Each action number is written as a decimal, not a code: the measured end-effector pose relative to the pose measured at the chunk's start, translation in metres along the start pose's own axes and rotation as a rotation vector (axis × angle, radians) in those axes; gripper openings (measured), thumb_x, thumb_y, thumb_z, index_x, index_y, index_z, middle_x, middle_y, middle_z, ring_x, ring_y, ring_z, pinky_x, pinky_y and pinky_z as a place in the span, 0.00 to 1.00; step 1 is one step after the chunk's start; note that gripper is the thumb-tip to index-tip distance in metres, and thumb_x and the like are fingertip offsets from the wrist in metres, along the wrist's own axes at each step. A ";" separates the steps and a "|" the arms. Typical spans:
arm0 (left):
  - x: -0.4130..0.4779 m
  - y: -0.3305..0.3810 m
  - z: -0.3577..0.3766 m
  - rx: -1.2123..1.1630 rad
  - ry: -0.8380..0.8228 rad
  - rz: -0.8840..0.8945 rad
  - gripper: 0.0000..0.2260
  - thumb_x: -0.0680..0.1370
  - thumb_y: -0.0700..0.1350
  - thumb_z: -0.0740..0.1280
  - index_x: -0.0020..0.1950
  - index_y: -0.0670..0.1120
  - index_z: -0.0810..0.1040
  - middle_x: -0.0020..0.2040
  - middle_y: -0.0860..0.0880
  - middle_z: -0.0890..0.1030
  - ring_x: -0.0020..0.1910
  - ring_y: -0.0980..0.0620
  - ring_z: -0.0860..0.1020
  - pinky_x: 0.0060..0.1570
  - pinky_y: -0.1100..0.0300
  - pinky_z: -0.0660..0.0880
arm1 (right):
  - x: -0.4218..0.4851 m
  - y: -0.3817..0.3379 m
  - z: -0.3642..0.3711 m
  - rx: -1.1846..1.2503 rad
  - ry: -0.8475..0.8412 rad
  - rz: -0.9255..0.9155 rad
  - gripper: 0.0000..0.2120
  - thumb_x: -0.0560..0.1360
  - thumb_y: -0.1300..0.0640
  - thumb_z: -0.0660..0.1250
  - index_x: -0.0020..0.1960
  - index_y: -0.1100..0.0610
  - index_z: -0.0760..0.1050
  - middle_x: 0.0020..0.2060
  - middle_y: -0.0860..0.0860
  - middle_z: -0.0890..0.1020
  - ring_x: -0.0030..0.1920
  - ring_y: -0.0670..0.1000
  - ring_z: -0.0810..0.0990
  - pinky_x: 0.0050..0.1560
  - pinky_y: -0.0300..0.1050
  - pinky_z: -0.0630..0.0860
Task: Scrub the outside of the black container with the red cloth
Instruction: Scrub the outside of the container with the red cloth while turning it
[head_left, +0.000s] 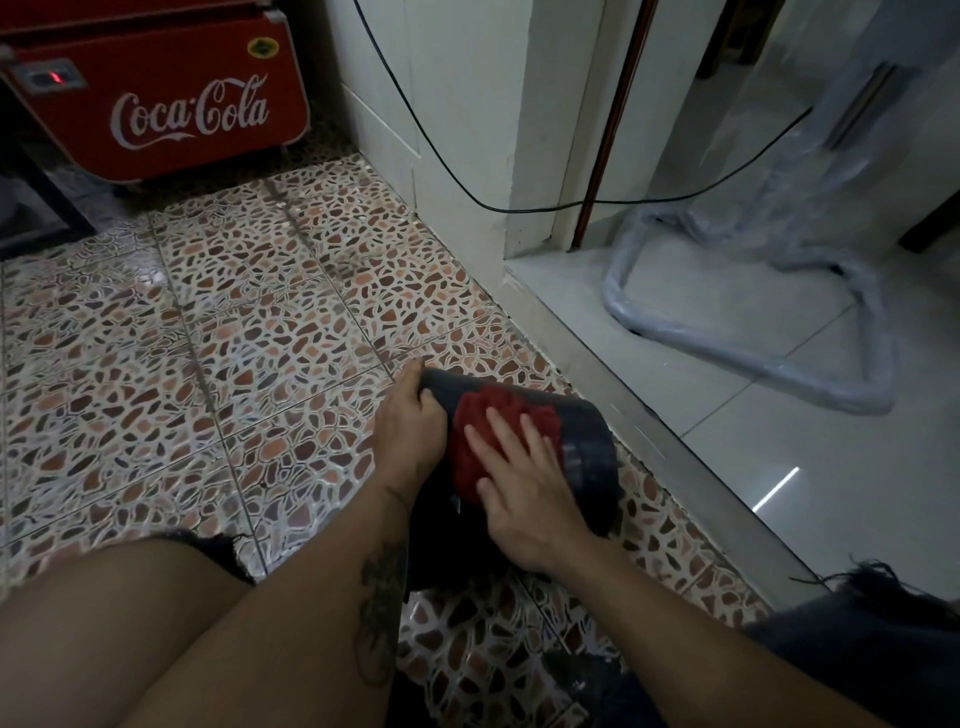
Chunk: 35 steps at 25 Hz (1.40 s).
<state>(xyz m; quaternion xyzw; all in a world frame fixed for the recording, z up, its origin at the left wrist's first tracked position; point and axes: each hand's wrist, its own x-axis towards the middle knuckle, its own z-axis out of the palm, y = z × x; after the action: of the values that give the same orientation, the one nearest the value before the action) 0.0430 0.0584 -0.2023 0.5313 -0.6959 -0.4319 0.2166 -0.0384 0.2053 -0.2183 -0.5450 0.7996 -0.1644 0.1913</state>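
The black container (587, 436) lies tilted on its side over the patterned floor, just in front of me. My left hand (410, 421) grips its far left end, thumb over the edge. The red cloth (483, 426) is spread on the container's upper side. My right hand (524, 483) presses flat on the cloth, fingers apart and pointing away from me. The lower part of the container is hidden behind my hands and forearms.
A red Coca-Cola cooler (156, 93) stands at the far left. A black cable (467, 197) hangs along the white wall. A metal threshold (649, 415) borders a white tiled floor, where a plastic-wrapped frame (753, 358) stands. My bare legs fill the foreground.
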 end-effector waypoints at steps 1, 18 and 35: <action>0.002 0.001 -0.001 -0.002 -0.004 -0.005 0.23 0.82 0.43 0.56 0.78 0.50 0.66 0.78 0.48 0.68 0.77 0.47 0.65 0.77 0.50 0.59 | 0.006 0.005 -0.003 0.024 0.022 -0.014 0.28 0.80 0.48 0.52 0.80 0.40 0.56 0.82 0.46 0.51 0.81 0.55 0.45 0.79 0.57 0.44; -0.005 0.004 0.007 0.089 0.027 0.031 0.23 0.82 0.43 0.55 0.78 0.50 0.66 0.78 0.49 0.68 0.75 0.46 0.67 0.75 0.46 0.63 | 0.048 0.006 -0.025 -0.095 -0.020 0.310 0.30 0.77 0.53 0.54 0.80 0.43 0.59 0.81 0.51 0.56 0.79 0.61 0.52 0.77 0.67 0.47; -0.001 0.005 0.009 -0.042 0.024 -0.004 0.22 0.82 0.42 0.56 0.78 0.48 0.67 0.78 0.49 0.67 0.77 0.48 0.64 0.77 0.50 0.58 | 0.048 0.004 -0.010 0.007 0.019 0.418 0.28 0.82 0.41 0.46 0.81 0.39 0.49 0.83 0.50 0.47 0.81 0.62 0.40 0.78 0.63 0.37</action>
<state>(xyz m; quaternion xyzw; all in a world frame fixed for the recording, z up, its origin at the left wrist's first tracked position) 0.0339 0.0628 -0.2027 0.5333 -0.6828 -0.4405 0.2351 -0.0623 0.1628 -0.2176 -0.3652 0.8964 -0.1290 0.2154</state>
